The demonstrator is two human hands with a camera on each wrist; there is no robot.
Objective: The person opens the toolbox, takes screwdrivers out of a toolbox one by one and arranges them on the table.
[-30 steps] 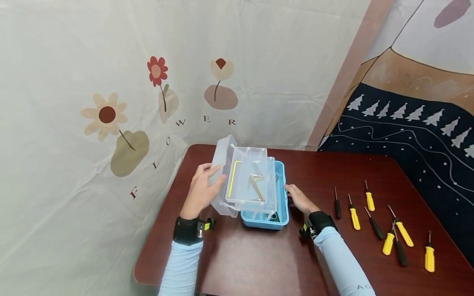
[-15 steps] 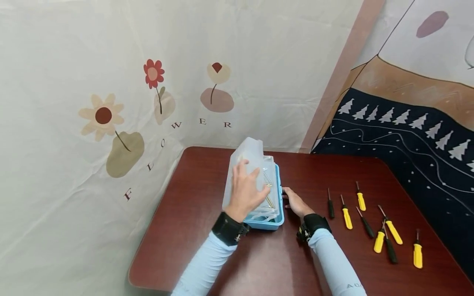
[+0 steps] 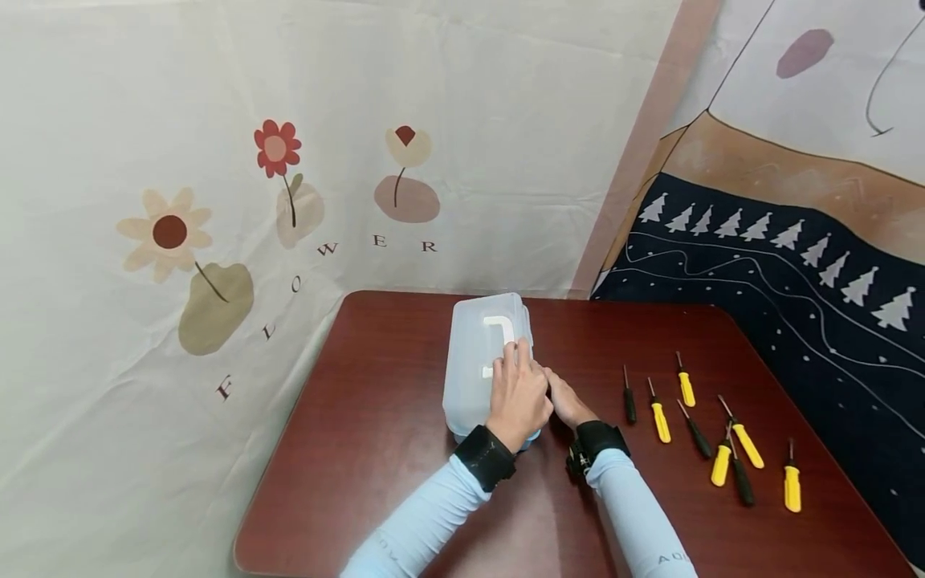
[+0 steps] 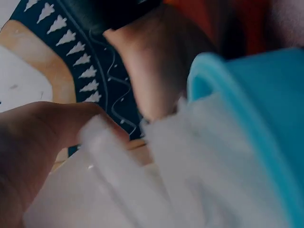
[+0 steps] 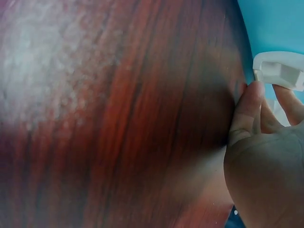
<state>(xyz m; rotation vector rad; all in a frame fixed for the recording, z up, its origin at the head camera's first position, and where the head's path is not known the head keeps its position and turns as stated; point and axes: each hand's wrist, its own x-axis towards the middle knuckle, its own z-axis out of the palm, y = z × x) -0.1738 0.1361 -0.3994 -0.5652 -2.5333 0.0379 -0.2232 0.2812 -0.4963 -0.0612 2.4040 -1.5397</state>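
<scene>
A light blue storage box [image 5: 270, 28] with a frosted lid [image 3: 473, 345] over it sits on the table. The lid carries a white handle [image 3: 503, 323]. My left hand [image 3: 516, 397] lies on the right part of the lid, its fingers reaching over the handle. In the left wrist view, a translucent inner tray [image 4: 213, 156] shows inside the blue rim [image 4: 232, 99], blurred. My right hand [image 3: 568, 399] touches the box's right side. Its thumb and fingers are at a white latch [image 5: 280, 71] in the right wrist view. The hex keys are not visible now.
Several screwdrivers with yellow handles [image 3: 661, 423] and black handles [image 3: 698, 440] lie on the right of the brown table [image 3: 325, 449]. A printed cloth backdrop [image 3: 506, 160] hangs behind the table's far edge.
My left hand has swung the lid from the left over the box, covering the tray with hex keys. My right hand has stayed at the box's right side. The view has shifted slightly.
</scene>
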